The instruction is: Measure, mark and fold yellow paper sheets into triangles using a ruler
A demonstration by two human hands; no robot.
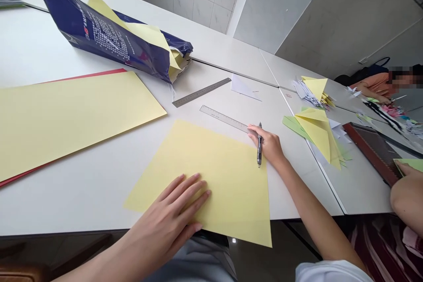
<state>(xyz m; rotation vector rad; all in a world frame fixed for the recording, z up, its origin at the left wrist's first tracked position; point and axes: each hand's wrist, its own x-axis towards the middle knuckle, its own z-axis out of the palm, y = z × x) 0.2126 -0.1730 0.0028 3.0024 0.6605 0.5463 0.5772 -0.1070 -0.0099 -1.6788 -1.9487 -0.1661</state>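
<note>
- Smooth white tabletop (92, 202) spreads before us.
- Our left hand (168, 216) lies flat, fingers released, on a yellow sheet (231, 185) overhanging the table edge.
- Our right hand (268, 145) grasps a pen (259, 152), touching a steel ruler (224, 119).
- Far right, a co-worker's hand (407, 194) is cut off; its grip is unclear.

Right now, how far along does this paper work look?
Looks done: yellow and green paper pieces lie piled to the right. In hand: the left hand presses a yellow sheet flat, while the right hand holds a pen beside a steel ruler. Left: a large yellow sheet lies flat, and more sheets poke from a blue bag.
</note>
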